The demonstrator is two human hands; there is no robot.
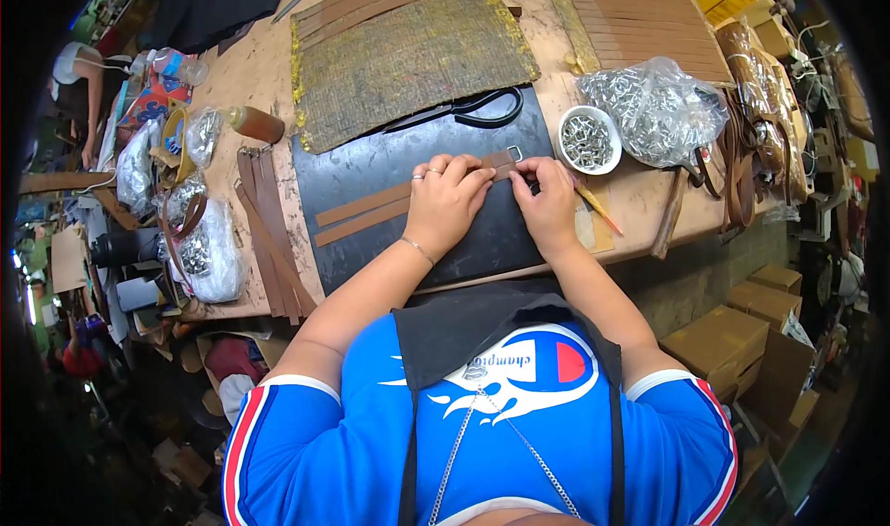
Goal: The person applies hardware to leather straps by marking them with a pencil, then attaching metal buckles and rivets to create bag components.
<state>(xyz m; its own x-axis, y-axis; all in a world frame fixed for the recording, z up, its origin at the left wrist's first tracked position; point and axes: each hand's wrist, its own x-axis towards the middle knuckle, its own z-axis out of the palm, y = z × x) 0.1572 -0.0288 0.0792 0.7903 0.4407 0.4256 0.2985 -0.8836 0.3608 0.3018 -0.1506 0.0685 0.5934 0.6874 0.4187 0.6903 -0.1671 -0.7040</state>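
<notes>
Two brown leather straps (357, 213) lie across a black mat (371, 169) on the workbench. My left hand (446, 202) presses flat on the straps near their right end. My right hand (549, 197) pinches the strap end, where a small metal buckle (514, 153) sits just beyond my fingertips. A yellow-handled brush or tool (598, 209) lies under the right hand's edge.
Black scissors (468, 109) rest at the mat's far edge beside a rough woven pad (408, 58). A white bowl of metal buckles (588, 140) and a plastic bag of them (658, 104) sit right. More straps (269, 234) lie left, cardboard boxes (732, 341) below right.
</notes>
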